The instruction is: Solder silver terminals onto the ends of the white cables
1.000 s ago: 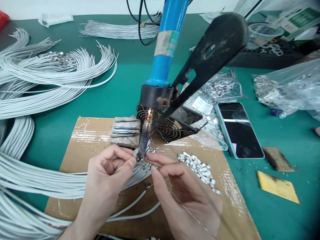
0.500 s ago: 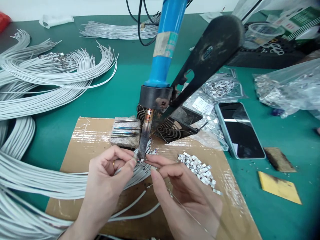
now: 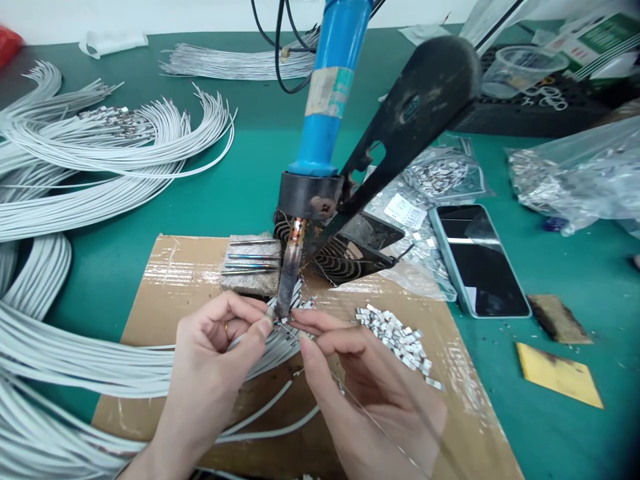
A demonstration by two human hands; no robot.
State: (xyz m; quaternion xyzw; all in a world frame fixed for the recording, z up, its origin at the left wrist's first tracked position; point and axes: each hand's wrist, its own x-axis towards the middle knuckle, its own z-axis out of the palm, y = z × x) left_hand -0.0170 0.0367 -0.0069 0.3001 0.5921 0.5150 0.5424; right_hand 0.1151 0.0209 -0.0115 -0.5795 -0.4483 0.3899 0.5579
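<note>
A blue-handled soldering iron [image 3: 327,100] stands tilted in a black stand [image 3: 400,127], its tip [image 3: 286,290] pointing down over a taped cardboard sheet [image 3: 165,273]. My left hand [image 3: 215,360] pinches the end of a white wire [image 3: 265,343] right at the tip. My right hand [image 3: 360,387] pinches a thin strand of solder wire [image 3: 370,420] and holds its end to the same spot. A pile of small metal terminals [image 3: 395,333] lies just right of my right hand.
Bundles of white wires [image 3: 100,147] cover the left of the green table. A block with spare iron tips [image 3: 250,263] and a coiled holder [image 3: 335,257] sit behind the tip. A phone [image 3: 475,257], bags of terminals [image 3: 575,173] and yellow sponges [image 3: 555,373] lie right.
</note>
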